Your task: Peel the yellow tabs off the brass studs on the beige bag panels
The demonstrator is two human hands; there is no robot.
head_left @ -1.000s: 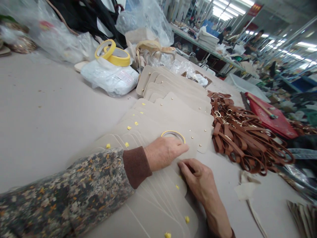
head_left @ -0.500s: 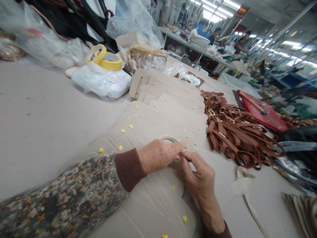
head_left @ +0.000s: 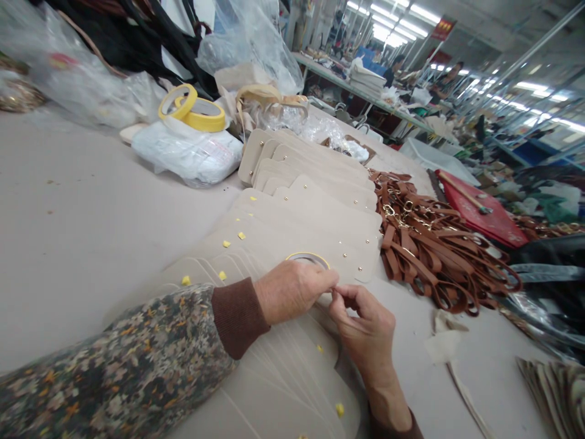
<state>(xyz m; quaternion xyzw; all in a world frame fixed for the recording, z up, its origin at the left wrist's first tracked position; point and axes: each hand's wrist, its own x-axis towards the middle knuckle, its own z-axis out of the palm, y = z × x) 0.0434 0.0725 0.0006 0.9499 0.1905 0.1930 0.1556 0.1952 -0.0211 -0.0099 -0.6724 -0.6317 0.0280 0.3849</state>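
Observation:
My left hand [head_left: 295,291] is closed around a roll of yellow tape [head_left: 311,256], whose upper rim shows above the fingers. Thumb and fingertips of my right hand [head_left: 368,323] are pinched together right at the left fingertips; whatever lies between them is too small to make out. Under both hands spread overlapping beige panels [head_left: 311,213] with small metal studs along their edges. Bits of yellow tape [head_left: 241,236] stick to several of these panels.
Two yellow tape rolls [head_left: 205,114] rest on a white plastic-wrapped packet [head_left: 189,152] at back left. Brown straps with metal clasps [head_left: 425,244] are heaped to the right, before a red board [head_left: 479,210] carrying a hammer. Folded fabric pieces [head_left: 553,390] lie at lower right.
The tape roll and my left hand have shifted slightly left. Both hands stay together at the fingertips, and the view has turned a little.

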